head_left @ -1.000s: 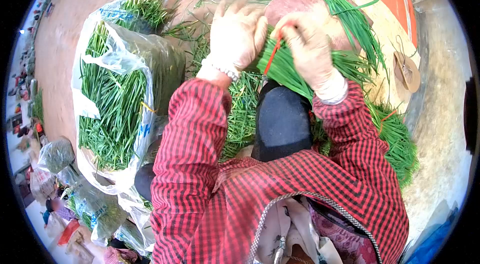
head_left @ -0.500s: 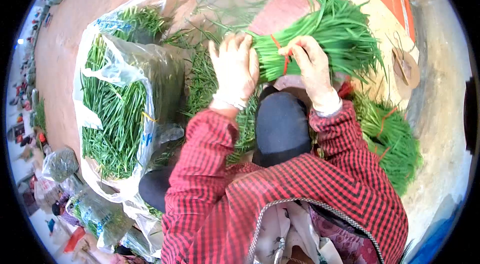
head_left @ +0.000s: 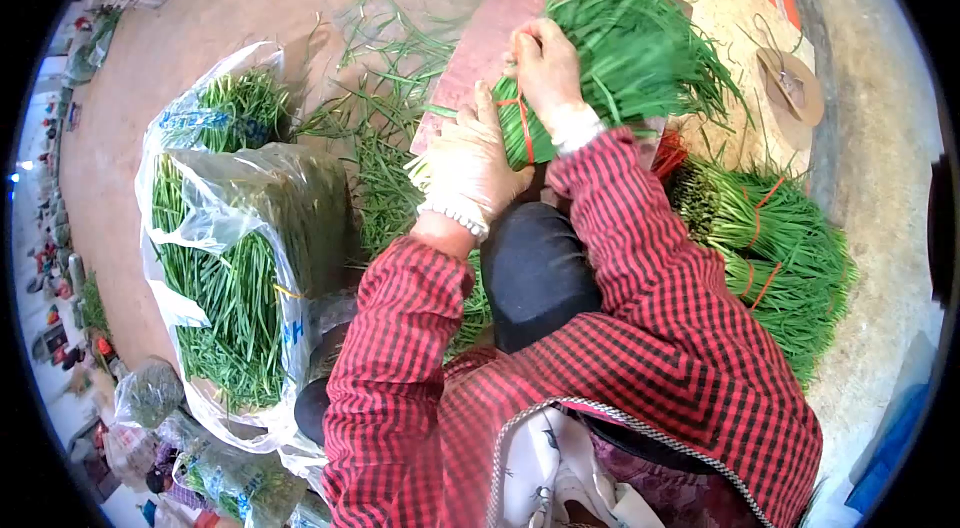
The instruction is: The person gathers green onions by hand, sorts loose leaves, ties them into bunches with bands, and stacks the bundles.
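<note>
Left hand [head_left: 470, 163] grasps the green bundle [head_left: 541, 142] near its cut ends; right hand [head_left: 548, 68], now off the red band [head_left: 526, 133], curls beyond the bundle, grip unclear. Band looks fastened.

Red-banded green leafy bundle [head_left: 512, 123]

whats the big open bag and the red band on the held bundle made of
Bag: likely thin plastic film, shiny and see-through, with creases and glare. Red band: perhaps rubber or plastic, a thin snug strip; too small to tell.
</note>
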Available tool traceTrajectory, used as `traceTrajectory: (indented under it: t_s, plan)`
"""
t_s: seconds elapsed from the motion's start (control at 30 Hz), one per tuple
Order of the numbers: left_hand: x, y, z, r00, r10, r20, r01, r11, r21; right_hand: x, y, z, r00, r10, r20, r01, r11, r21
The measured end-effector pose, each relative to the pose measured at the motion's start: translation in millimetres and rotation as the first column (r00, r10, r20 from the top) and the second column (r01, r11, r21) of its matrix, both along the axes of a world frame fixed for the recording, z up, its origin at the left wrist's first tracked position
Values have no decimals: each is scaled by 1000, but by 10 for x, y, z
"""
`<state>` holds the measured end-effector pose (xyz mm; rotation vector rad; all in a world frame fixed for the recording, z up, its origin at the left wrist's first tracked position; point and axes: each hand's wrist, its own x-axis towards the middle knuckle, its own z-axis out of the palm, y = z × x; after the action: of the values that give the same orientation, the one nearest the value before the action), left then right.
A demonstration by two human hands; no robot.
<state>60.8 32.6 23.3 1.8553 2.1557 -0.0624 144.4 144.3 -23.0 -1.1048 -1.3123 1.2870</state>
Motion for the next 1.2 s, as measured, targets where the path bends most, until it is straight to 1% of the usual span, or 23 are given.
traceTrajectory:
  t_s: [0.1, 0.17, 0.2, 0.23, 0.27, 0.3, 0.37, 0.4, 0.47, 0.5, 0.53, 0.63, 0.67, 0.7, 0.77, 0.8, 0.9, 0.93, 1.0, 1.03, 1.1, 1.17, 1.2]
  plan:
    - [-192, 53, 12, 989, 102, 105, -93, 991, -94, -131, 89, -41, 991, 122, 54, -121, 992, -29]
    - [-405, 77, -123, 918, 97, 385, -80, 995, -62, 80, -98, 260, 985, 163, -48, -147, 961, 235]
    - [-491, 113, -120, 842, 124, 525, -84, 992, -99, 299, -310, 451, 955, 256, -150, -260, 965, -9]
    - [-565, 118, -307, 790, 56, 610, -106, 993, 46, 565, -391, 403, 851, 223, 475, -457, 760, 462]
    - [-587, 99, -193, 722, 66, 689, -139, 989, 51, 684, -534, 343, 744, 591, 312, -640, 764, 79]
    - [-653, 98, -61, 759, 181, 626, -146, 983, -108, 811, -680, 291, 647, 758, 88, -703, 637, -315]
    - [-720, 45, -81, 679, 205, 704, -188, 977, -103, 882, -921, -242, 811, 554, 187, -519, 830, -203]
    - [-691, -7, -164, 621, 79, 780, -214, 974, 71, 895, -914, -230, 777, 579, 248, -532, 814, -234]
    - [-537, -55, -228, 718, 103, 689, -225, 970, 89, 851, -943, -41, 768, 583, 265, -534, 812, -237]
    - [-498, -109, 111, 614, 181, 768, -271, 963, -11, 794, -910, 67, 792, 569, 220, -533, 821, -202]
    - [-478, -136, 223, 607, 96, 789, -307, 944, 121, 643, -884, 245, 818, 556, 150, -567, 823, 42]
    - [-401, -172, 699, 549, -137, 824, -332, 869, 366, 638, -893, 443, 847, 532, 16, -527, 834, 166]
    - [-357, -138, 689, 503, -259, 825, -329, 825, 460, 634, -854, 340, 936, 340, 91, -348, 859, 375]
    - [-335, -111, 673, 508, -270, 818, -327, 818, 473, 655, -820, 281, 957, 269, 109, -291, 885, 365]
    - [-327, -81, 532, 674, -367, 642, -183, 758, 626, 605, -759, 170, 936, 334, 106, -344, 935, 91]
    - [-298, -29, 249, 620, -375, 689, -214, 764, 609, 581, -765, 103, 912, 393, 116, -393, 919, -22]
    - [-246, -4, -811, 612, -55, 789, -37, 995, 98, 559, -850, -5, 859, 497, 126, -468, 861, -201]
    - [-213, -24, -1025, 545, -137, 827, -65, 977, 204, 563, -859, 12, 854, 505, 125, -477, 856, -199]
    - [-303, -210, -585, 391, -81, 917, -82, 989, 122, 575, -873, 57, 852, 510, 117, -480, 851, -211]
    - [-344, -256, -418, 410, -66, 910, -121, 985, 126, 547, -846, 81, 853, 509, 120, -477, 851, -219]
    - [-381, -318, -372, 628, 12, 778, -286, 933, 216, 451, -806, 115, 835, 530, 150, -493, 840, -227]
    - [-420, -284, -320, 849, -19, 529, -301, 804, 512, 387, -766, 126, 802, 568, 184, -515, 814, -266]
    - [-411, -294, -102, 963, -112, 247, -141, 569, 810, 361, -739, 134, 779, 595, 196, -532, 794, -295]
